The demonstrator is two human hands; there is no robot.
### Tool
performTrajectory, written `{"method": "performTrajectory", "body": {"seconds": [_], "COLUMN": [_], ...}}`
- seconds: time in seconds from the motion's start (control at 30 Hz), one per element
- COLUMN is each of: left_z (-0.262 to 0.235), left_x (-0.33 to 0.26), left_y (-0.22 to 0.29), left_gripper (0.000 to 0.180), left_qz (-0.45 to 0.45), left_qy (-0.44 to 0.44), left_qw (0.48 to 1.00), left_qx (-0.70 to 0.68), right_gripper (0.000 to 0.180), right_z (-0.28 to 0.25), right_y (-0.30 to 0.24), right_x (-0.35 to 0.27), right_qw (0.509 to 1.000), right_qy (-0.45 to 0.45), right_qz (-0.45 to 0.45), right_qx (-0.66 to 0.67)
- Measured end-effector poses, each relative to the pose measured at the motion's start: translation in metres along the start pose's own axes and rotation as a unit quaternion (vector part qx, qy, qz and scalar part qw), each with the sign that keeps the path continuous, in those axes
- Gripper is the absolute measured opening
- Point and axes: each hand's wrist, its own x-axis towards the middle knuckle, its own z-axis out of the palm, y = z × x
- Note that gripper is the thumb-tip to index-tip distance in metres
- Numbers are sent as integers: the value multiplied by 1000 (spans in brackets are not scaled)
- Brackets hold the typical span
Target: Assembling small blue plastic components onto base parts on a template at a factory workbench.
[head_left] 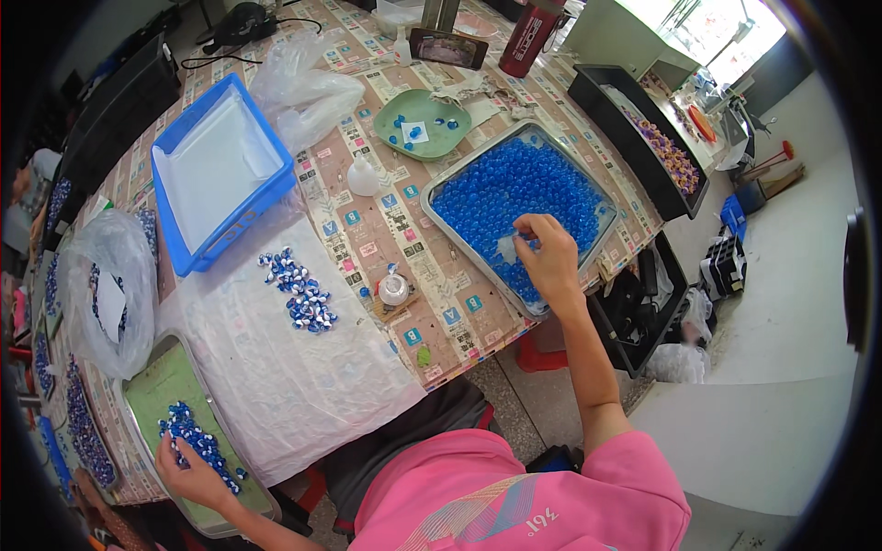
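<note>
My right hand [554, 264] is over the near part of a metal tray [432, 204] filled with clear blue beads [524, 184]. Its thumb and forefinger curl together in a pinch; whatever lies between the tips is too small to make out. Far to the left, my left hand [193, 479] rests at a green-lined tray [152, 390], beside a heap of blue-and-white beads [197, 436]. Thumb and forefinger there stand apart at the edge of the heap. Between the hands, a small white round pot [394, 290] with a blue bead on top stands on the table.
More blue-and-white beads [299, 289] lie on a white sheet [276, 395]. Behind are a blue basket [285, 179], a white squeeze bottle [363, 176], a green plate [450, 147] with a few blue beads, a phone [448, 49] and a red flask [531, 39]. Black trays [694, 204] flank the right edge.
</note>
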Motion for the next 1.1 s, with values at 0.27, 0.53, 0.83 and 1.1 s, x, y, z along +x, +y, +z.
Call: {"method": "performTrajectory", "body": {"seconds": [0.27,0.53,0.83,1.1], "left_z": [32,70,102,105], "left_x": [-49,-62,-42,-32], "left_y": [161,198,219,227], "left_gripper": [24,26,31,19], "left_qz": [101,169,178,221], "left_qy": [-180,-214,-172,-193], "left_qw": [949,899,923,928], "left_qx": [-239,-342,-296,-229], "right_gripper": [17,11,21,22], "right_z": [4,13,23,22], "right_y": [-55,-96,-114,-108], "right_x": [-24,-50,-71,-71], "right_qw": [990,938,888,854], "right_qy": [-50,-183,-299,-284], "right_qz": [-46,-9,8,46], "right_qx": [127,295,349,432]}}
